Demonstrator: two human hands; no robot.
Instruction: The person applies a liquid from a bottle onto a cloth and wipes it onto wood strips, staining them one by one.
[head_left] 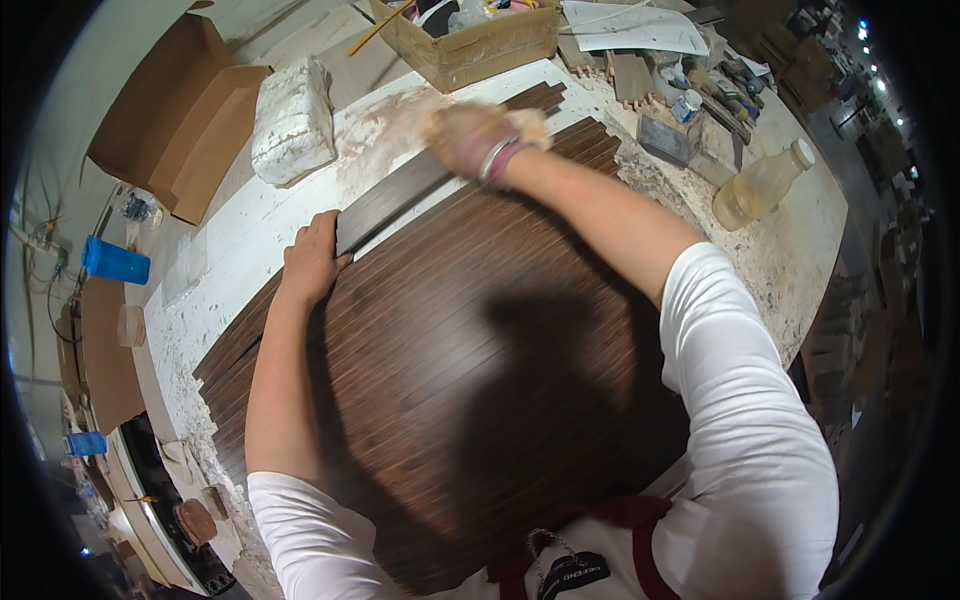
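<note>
The left hand (313, 258) is at the left end of the plank (395, 208). Its fingers are curled over the far edge, with the thumb at the near edge; the end of the plank is gripped between them. The plank is dark, narrow and flat, and lies obliquely on the white table (225, 290), just beyond the brown slats (430, 350). A pale strip of table shows between the plank and the slats.

The right hand (478, 145) is over the farther part of the plank, with a tan cloth (533, 126) at it. Motion blur covers the fingers; whether they are closed on the cloth cannot be told. A metal bangle (494, 160) encircles the right wrist.

The slats lie side by side in front of the person, with a shadow across them. Beyond the plank are a white bundle (292, 122) and a filled carton (490, 48). To the right stand a grey block (663, 142) and a cloudy bottle (762, 187), tilted in view.
</note>
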